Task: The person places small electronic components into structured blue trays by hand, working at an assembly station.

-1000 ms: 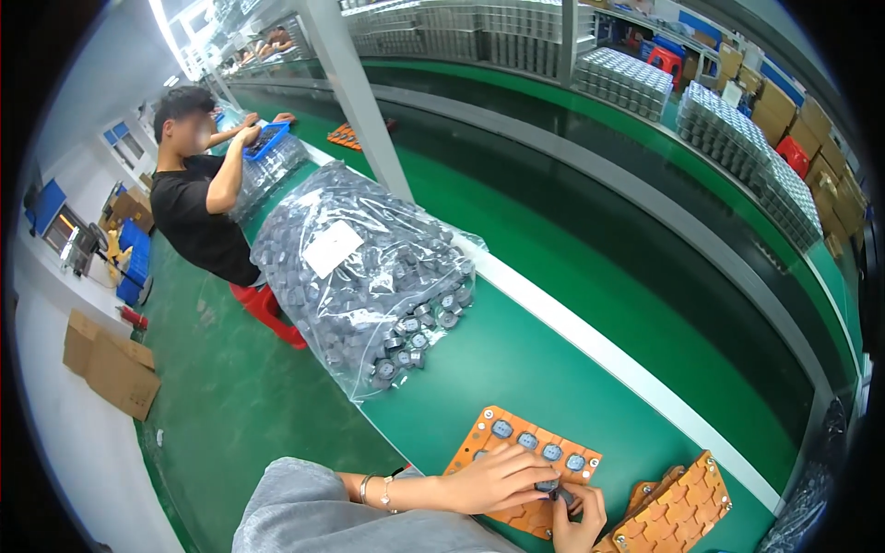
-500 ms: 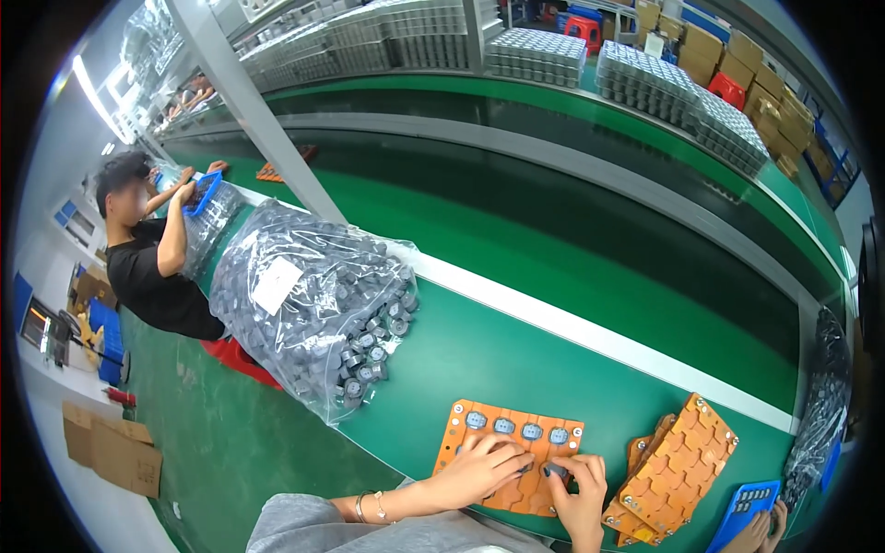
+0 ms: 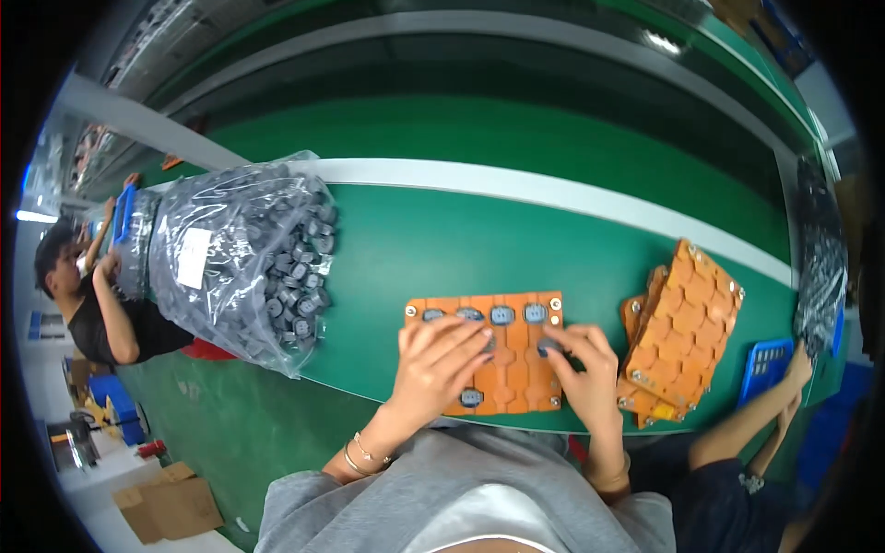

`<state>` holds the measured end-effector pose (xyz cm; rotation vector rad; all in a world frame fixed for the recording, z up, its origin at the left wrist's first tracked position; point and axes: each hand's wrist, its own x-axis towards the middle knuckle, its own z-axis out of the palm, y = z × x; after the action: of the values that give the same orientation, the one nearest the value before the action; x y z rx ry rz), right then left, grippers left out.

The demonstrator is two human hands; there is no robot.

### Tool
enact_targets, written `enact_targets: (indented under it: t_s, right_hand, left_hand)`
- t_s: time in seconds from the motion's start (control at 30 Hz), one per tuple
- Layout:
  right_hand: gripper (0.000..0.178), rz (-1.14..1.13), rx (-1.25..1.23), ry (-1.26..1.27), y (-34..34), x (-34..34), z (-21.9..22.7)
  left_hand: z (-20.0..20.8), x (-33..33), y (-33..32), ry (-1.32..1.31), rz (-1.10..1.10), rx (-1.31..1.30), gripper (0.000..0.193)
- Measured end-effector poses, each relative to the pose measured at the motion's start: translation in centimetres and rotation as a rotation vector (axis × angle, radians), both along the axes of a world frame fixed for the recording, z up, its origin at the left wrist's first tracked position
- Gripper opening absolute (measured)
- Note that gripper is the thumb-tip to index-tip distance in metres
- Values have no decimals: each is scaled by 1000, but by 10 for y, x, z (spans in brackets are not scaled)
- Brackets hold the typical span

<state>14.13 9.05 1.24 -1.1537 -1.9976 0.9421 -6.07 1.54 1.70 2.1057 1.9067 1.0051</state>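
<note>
An orange fixture plate (image 3: 510, 376) lies in front of me on the green table, with grey plastic parts (image 3: 501, 315) seated along its far row and another (image 3: 471, 398) at its near left. My left hand (image 3: 433, 364) reaches over the plate's left side. Its fingers are closed together at a small grey part (image 3: 489, 344), half hidden under the fingertips. Over the plate's right side, my right hand (image 3: 587, 367) pinches a dark grey round part (image 3: 548, 347) between thumb and fingers, just below the far right seat.
A clear bag (image 3: 221, 258) spilling grey parts lies at the left. Stacked orange plates (image 3: 687, 327) sit to my right, near a blue tray (image 3: 765, 369) and another person's arm (image 3: 751, 424). A co-worker (image 3: 97, 300) works at far left. A white rail (image 3: 516, 189) edges the table.
The view has tilted down and turned, so the plate appears higher. Both hands remain over the plate, the right one still pinching a grey part.
</note>
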Motion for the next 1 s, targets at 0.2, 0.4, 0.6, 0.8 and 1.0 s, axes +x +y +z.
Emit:
enact_targets:
  t_s: [0.2, 0.4, 0.6, 0.8, 1.0]
  right_hand:
    - [21, 29, -146, 32, 1, -7, -4]
    - [16, 80, -88, -75, -2, -1, -5]
    - [14, 91, -211, -86, 3, -5, 8]
    - [13, 113, -269, -146, 6, -1, 6]
    - [12, 85, -347, -96, 6, -7, 11]
  left_hand:
    - [-11, 15, 0, -22, -97, -25, 25]
    - [-17, 21, -11, 31, -106, -102, 25]
    - [-15, 23, -14, -29, -120, -112, 34]
    - [-14, 23, -7, 29, -136, -180, 40]
    - [-14, 23, -8, -3, -161, -227, 41]
